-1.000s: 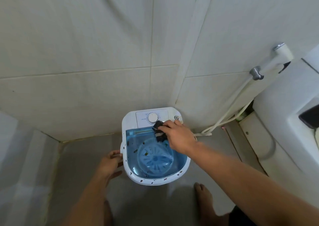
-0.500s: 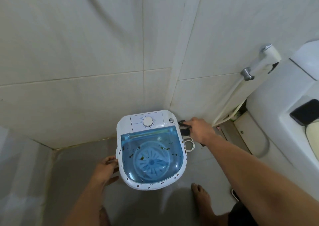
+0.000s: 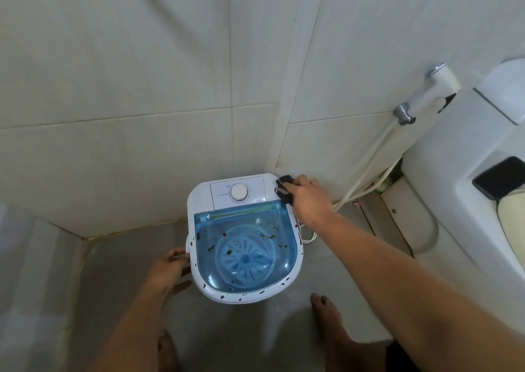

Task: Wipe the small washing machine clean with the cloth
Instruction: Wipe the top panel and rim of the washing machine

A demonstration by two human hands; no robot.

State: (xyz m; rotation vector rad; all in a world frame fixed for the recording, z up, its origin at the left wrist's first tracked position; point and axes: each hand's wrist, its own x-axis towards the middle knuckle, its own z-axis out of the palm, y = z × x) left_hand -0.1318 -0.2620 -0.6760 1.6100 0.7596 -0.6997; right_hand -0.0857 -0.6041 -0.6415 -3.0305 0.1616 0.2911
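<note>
Nearest me, my left hand point(image 3: 170, 269) reaches down with fingers spread open, its fingertips touching the left side of the small washing machine point(image 3: 244, 238), which stands on the floor point(image 3: 119, 272) in the corner where two tiled walls point(image 3: 142, 116) meet. My right arm stretches across the machine's right side, and my right hand point(image 3: 308, 201) is closed around the dark cloth point(image 3: 285, 189), pressing it on the back right corner of the white top, just beside the dial point(image 3: 238, 192). Dark specks dot the blue lid point(image 3: 247, 246) and white rim; bare floor lies left and in front, while a toilet point(image 3: 466, 172) and spray hose point(image 3: 369, 170) crowd the right.
</note>
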